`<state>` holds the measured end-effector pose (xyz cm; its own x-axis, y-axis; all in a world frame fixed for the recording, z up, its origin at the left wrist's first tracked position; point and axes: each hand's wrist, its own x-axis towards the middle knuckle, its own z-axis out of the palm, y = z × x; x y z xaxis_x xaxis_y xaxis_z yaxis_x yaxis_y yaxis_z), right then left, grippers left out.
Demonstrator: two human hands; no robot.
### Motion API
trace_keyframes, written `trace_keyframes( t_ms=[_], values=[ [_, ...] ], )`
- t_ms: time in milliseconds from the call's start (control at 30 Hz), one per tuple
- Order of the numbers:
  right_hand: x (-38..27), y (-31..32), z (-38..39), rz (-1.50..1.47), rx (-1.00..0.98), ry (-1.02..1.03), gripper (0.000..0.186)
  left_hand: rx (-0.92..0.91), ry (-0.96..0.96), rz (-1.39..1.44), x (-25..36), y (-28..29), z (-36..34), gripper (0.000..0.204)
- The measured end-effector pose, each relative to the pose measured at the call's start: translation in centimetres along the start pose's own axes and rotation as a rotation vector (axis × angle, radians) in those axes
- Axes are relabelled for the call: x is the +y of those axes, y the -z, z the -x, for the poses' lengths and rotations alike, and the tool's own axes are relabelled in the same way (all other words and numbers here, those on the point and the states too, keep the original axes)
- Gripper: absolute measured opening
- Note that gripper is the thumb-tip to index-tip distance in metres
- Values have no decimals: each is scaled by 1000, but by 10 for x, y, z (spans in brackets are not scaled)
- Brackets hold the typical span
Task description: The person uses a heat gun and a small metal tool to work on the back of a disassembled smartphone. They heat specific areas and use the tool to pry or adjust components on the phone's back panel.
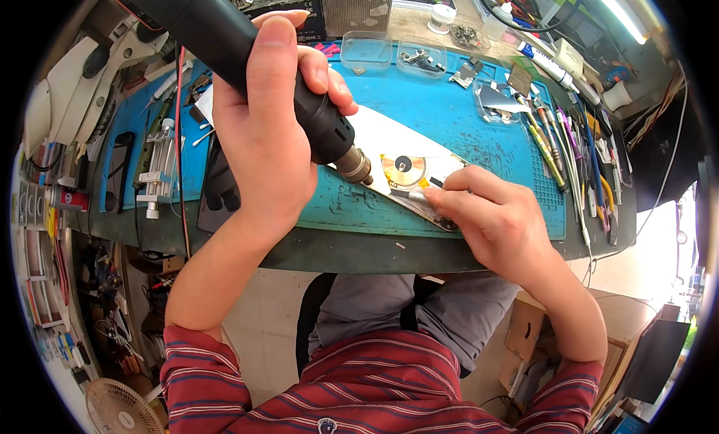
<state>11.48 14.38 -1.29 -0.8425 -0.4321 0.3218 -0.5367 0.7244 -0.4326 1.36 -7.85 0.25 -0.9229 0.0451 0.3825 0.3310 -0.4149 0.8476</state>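
Observation:
My left hand (262, 134) is wrapped round a black hot air gun (299, 97), its metal nozzle tilted down just above an opened phone (431, 209). A round copper coil (404, 170) with a dark centre shows in the phone. Beside the coil, a white sheet (378, 134) covers or adjoins the phone's far part. My right hand (498, 209) is closed, thumb and index finger pinched at the phone's right end. A small silvery piece shows by those fingertips; whether they grip it or the phone's edge I cannot tell.
The phone lies on a blue work mat (337, 209). Clear plastic boxes (367, 52) of small parts stand behind. Screwdrivers and tweezers (550, 142) line the right side. To the left are a metal clamp (159, 164), a dark phone (118, 161) and a microscope arm (82, 89).

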Motion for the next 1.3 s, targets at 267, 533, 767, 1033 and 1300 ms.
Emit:
trace_keyframes(
  t_ms=[267, 533, 767, 1033, 1300],
  values=[
    [-2, -2, 1, 62, -3, 41, 25, 11, 8, -1, 0, 0, 2, 43],
    [-1, -4, 1, 110, 34, 100, 32, 22, -75, 8, 2, 6, 1, 42],
    [-4, -6, 1, 51, 9, 56, 25, 37, -63, 0, 0, 10, 0, 42],
    [0, -8, 3, 87, 48, 120, 28, 34, -89, 42, -2, 10, -2, 37],
    [-3, -9, 3, 48, 19, 79, 28, 58, -114, 115, -5, 11, -4, 32]
  ],
)
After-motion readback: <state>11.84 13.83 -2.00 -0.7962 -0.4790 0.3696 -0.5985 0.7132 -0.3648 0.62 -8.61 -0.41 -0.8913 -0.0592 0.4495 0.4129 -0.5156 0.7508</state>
